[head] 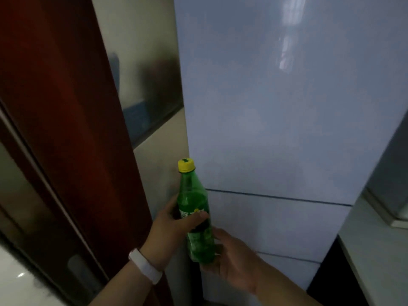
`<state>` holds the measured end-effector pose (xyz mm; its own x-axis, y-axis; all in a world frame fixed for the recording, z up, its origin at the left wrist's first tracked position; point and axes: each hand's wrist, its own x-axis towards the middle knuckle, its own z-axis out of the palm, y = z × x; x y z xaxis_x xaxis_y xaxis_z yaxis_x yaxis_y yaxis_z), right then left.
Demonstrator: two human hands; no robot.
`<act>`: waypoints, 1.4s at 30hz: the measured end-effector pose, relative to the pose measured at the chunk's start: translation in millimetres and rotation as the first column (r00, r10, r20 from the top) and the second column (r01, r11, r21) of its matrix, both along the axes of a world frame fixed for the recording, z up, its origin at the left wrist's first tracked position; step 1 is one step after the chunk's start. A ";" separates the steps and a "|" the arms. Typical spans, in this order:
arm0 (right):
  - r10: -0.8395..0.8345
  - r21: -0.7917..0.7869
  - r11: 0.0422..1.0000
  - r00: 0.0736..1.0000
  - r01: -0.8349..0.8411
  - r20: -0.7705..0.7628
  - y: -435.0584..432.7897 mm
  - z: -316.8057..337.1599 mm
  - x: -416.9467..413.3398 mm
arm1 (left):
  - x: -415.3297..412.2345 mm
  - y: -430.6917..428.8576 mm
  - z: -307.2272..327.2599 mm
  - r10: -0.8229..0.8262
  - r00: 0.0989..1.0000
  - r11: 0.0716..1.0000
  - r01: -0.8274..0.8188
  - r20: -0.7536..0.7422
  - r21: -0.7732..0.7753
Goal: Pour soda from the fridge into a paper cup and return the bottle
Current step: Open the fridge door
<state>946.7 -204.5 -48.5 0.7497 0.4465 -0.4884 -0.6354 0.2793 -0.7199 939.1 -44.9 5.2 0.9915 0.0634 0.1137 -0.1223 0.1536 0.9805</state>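
Dim indoor light leaves the dark-red wooden door frame (66, 107) at left murky, while white glare streaks the glossy pale-blue fridge door (276, 129) at upper right. Wide-angle distortion bows the edges; everything is soft, the yellow-capped green plastic bottle (195, 202) least.

The bottle (194, 195) is nearly upright in front of the fridge (276, 129), at the left edge of its closed doors. The left hand (172, 226) grips the bottle's middle from the left. The right hand (234, 259) cups its base from the right and below. A wall (159, 155) lies left of the fridge, with a door (66, 118) further left. A tabletop (375, 261) sits right of the fridge.
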 end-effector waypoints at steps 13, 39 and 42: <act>0.831 -0.467 0.525 -0.309 0.712 0.463 -7.6 45.6 166.4 | 46.1 9.9 49.3 0.264 0.959 0.964 -0.267 0.099 0.008; 0.846 -0.151 -0.074 -0.018 0.986 -0.532 82.0 117.8 255.4 | 38.0 19.6 84.6 0.379 0.923 0.923 -0.382 0.063 0.048; 0.856 -0.199 -0.024 -0.082 0.980 -0.510 81.9 118.0 239.2 | 27.6 22.8 88.8 0.362 0.929 0.925 -0.368 0.077 0.093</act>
<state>1185.9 -122.7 69.6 0.4650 0.8831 -0.0623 0.4576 -0.1795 0.8708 966.7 -22.1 94.0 0.8934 0.4046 0.1954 -0.2073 -0.0146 0.9782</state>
